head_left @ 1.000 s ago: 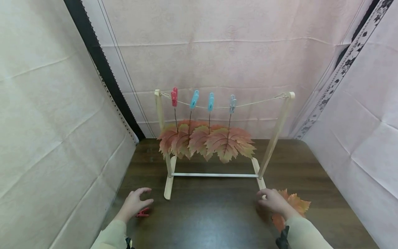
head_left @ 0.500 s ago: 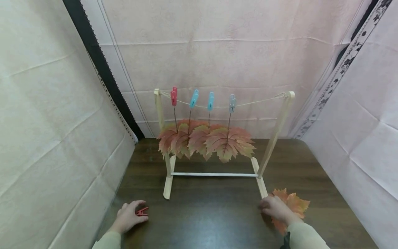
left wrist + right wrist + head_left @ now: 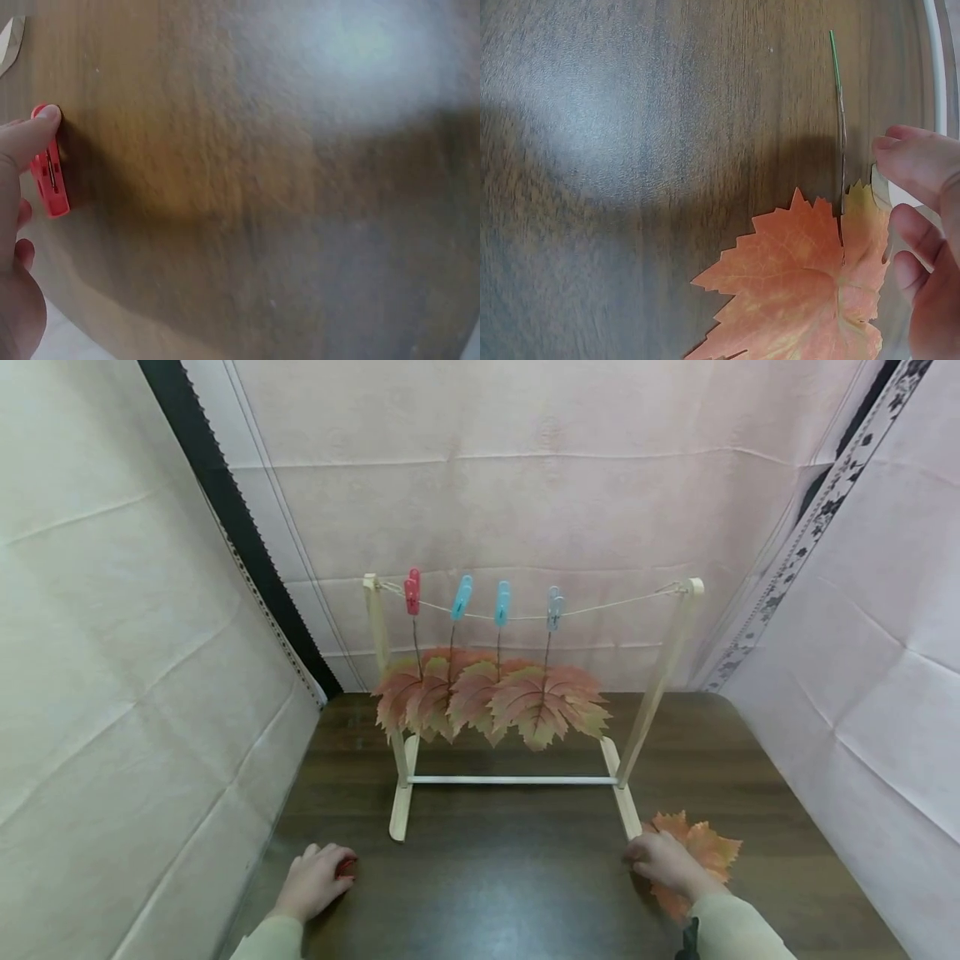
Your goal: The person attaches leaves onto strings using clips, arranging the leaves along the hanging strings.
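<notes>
My left hand [image 3: 312, 887] is at the table's front left. Its thumb and fingers pinch a red plastic clothespin [image 3: 51, 180], plainest in the left wrist view, with the thumb over one end. At the front right, my right hand [image 3: 664, 862] hangs loosely curled at the end of the rack's right foot [image 3: 881, 187]. Beside it on the table lies an orange maple leaf [image 3: 780, 292], its thin green-tipped stem [image 3: 835, 67] pointing away from the blade. The hand and forearm cover part of this leaf in the head view.
A wooden rack [image 3: 663, 672] stands in the middle, a string [image 3: 622, 605] tied between its posts. One red clothespin [image 3: 412, 593] and several blue ones, such as this clothespin [image 3: 502, 603], hang reddish leaves [image 3: 540, 702] from it. White cloth walls [image 3: 540, 510] surround the table [image 3: 495, 877].
My left hand has come down around the red clothespin, which lay on the table, and now pinches it. The right hand has drawn slightly back toward me along the rack's foot.
</notes>
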Tool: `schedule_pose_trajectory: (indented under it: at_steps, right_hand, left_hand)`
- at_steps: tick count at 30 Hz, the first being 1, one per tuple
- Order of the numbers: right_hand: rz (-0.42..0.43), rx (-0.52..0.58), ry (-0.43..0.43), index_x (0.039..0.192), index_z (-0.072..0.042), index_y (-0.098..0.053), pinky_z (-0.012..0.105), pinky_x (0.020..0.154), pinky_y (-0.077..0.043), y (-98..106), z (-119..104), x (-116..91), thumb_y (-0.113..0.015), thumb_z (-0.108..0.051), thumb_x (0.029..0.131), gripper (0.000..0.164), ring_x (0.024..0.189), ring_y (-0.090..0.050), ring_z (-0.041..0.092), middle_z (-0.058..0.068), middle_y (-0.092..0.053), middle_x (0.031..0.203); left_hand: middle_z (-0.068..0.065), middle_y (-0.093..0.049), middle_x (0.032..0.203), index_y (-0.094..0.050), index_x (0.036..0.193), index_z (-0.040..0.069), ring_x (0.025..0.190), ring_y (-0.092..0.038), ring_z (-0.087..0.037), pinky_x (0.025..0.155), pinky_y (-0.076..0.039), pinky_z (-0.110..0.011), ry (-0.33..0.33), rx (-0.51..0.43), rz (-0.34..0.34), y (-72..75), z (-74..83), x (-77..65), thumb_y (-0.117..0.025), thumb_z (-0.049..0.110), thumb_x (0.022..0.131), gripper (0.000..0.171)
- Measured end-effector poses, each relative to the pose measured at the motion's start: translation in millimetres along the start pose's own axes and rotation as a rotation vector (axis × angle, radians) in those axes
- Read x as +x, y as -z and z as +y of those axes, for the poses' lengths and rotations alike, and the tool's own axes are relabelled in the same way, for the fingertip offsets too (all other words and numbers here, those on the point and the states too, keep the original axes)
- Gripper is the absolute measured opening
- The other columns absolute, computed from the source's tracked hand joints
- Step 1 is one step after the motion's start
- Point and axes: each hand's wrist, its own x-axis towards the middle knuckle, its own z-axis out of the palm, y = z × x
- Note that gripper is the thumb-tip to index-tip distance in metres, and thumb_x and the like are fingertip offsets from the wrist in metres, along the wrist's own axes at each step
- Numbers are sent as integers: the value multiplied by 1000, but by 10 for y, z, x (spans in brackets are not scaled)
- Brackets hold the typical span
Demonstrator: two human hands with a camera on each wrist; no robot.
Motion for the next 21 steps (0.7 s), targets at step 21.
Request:
schedule_pose_trajectory:
  at_steps: [21]
  right_hand:
    - [22, -64, 130, 78, -17, -68, 32, 59, -46, -91, 116, -58, -75, -2, 71, 18, 69, -58, 8, -9, -64, 77]
  left_hand:
    - [-10, -64, 103, -65, 111, 3, 93, -50, -29, 81, -39, -47, 1, -248, 163, 319, 487, 478, -73, 15, 82, 32]
